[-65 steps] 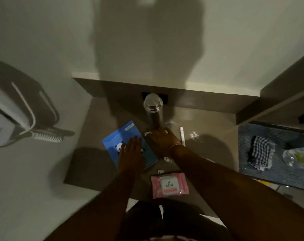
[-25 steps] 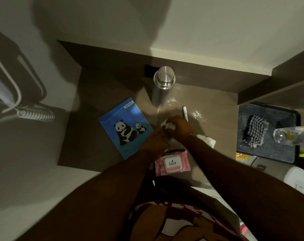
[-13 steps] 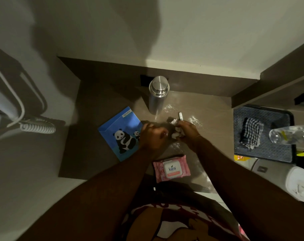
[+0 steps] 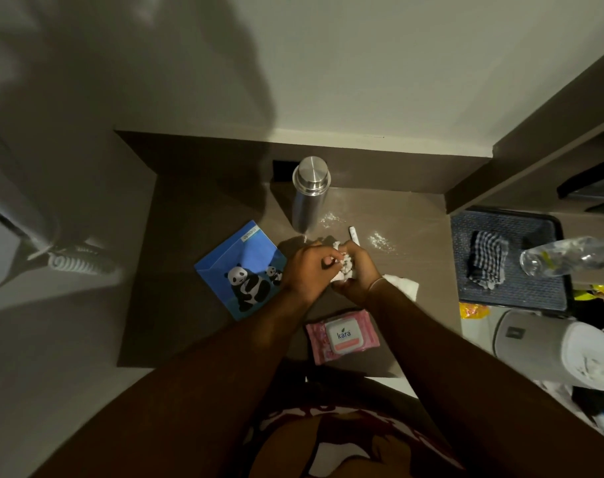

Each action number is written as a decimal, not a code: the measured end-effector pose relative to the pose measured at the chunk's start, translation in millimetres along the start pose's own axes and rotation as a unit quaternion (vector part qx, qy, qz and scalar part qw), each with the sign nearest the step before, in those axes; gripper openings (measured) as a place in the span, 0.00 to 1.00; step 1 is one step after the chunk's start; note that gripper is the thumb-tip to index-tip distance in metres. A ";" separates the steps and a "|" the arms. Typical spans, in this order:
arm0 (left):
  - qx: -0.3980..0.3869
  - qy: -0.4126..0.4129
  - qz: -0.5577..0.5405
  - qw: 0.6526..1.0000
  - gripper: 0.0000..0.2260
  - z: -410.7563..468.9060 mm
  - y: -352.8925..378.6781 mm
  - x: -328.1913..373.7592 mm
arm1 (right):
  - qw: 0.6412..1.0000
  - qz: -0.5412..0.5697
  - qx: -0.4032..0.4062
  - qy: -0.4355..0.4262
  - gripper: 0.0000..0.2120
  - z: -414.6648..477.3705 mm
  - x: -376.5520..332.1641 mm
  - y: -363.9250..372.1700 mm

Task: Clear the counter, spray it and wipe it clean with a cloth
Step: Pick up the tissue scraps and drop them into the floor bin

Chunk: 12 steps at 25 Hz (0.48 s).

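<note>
Both hands have drawn together over the desk [image 4: 197, 326]: left hand [image 4: 305, 270] and right hand [image 4: 359, 270] each clench their grip on white paper scraps [image 4: 345, 267]. "kara" marks the pink wipes pack [image 4: 342, 336].

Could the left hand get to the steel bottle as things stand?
Probably yes, once freed: the left hand, now gathering paper scraps, is near the steel bottle, with nothing between them.

place: home nook; cues: brown counter [image 4: 197, 305]; steel flask [image 4: 309, 194]; wipes pack [image 4: 342, 336]; panda envelope [image 4: 240, 270]
</note>
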State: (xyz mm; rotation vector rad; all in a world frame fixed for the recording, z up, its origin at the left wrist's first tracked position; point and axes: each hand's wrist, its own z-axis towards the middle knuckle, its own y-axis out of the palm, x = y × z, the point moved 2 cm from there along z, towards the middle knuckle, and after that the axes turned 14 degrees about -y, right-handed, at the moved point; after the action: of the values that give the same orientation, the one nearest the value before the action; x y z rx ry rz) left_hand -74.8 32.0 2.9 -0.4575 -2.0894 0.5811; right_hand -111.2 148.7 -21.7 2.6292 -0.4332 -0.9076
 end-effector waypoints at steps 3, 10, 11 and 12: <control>-0.029 -0.012 -0.010 0.999 0.11 -5.0 6.5 -0.6 | 0.990 -0.118 0.074 -0.022 0.12 -0.7 7.3 -6.5; -0.029 0.034 -0.048 0.998 0.10 -16.8 18.6 0.0 | 0.974 -0.138 0.165 -0.071 0.08 -14.5 3.3 -36.5; -0.016 0.031 -0.035 0.999 0.10 -17.2 20.0 -1.0 | 0.974 -0.128 0.172 -0.078 0.08 -20.3 0.2 -40.6; -0.006 0.030 -0.006 0.999 0.10 -17.1 21.0 -3.9 | 0.973 -0.120 0.179 -0.085 0.08 -26.5 -3.3 -47.2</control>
State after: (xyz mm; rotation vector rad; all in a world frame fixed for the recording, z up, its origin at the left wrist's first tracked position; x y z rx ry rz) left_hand -56.2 51.2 -3.0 -0.4624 -2.0369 0.5420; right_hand -88.6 197.9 -18.9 2.9915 -0.3542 -1.2413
